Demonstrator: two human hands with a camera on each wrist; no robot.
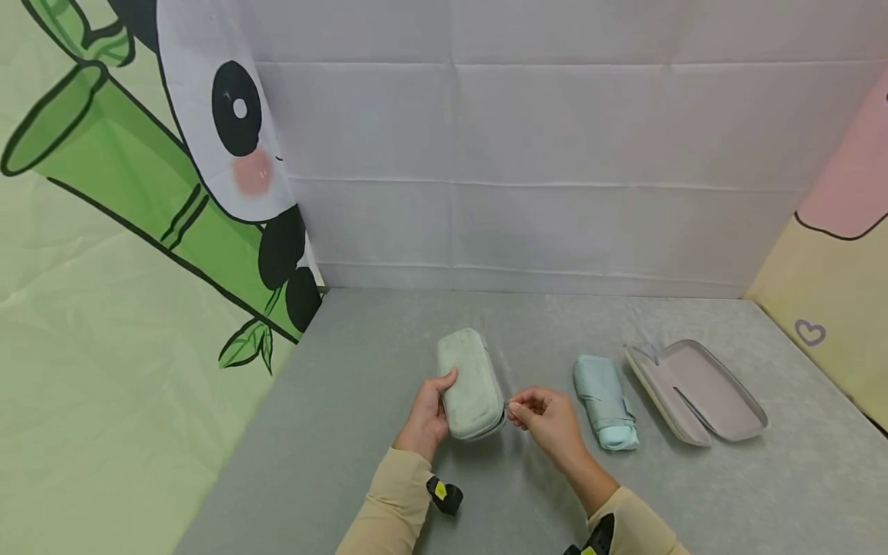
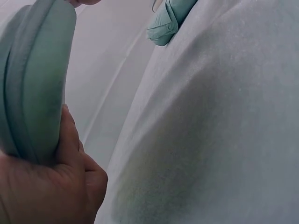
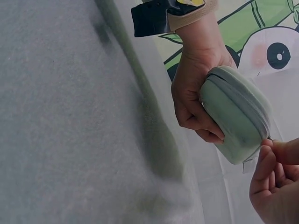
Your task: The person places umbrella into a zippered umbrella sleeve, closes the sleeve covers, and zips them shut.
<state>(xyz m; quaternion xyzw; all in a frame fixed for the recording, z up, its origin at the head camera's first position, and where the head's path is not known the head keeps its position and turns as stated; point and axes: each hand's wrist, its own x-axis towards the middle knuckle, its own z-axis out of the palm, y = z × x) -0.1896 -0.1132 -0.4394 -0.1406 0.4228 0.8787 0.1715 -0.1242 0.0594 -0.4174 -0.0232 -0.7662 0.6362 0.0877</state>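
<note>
A pale green zippered case (image 1: 472,385) is held up above the grey tabletop, tilted. My left hand (image 1: 426,416) grips it from the left side, thumb over the top face and the other fingers underneath. In the right wrist view the zipper (image 3: 240,100) runs around the rim of the case, which looks closed along the side that shows. At its near right corner, my right hand (image 1: 548,424) pinches the small zipper pull (image 3: 268,138) between thumb and forefinger. The fingertips mostly hide the pull.
Right of my hands lies a rolled teal fabric bundle (image 1: 606,402) with a band around it. Beyond it, a shallow pinkish-grey tray-like case (image 1: 721,385) lies spread on the table (image 1: 333,462). A white cloth wall (image 1: 555,154) stands behind; printed panels flank both sides.
</note>
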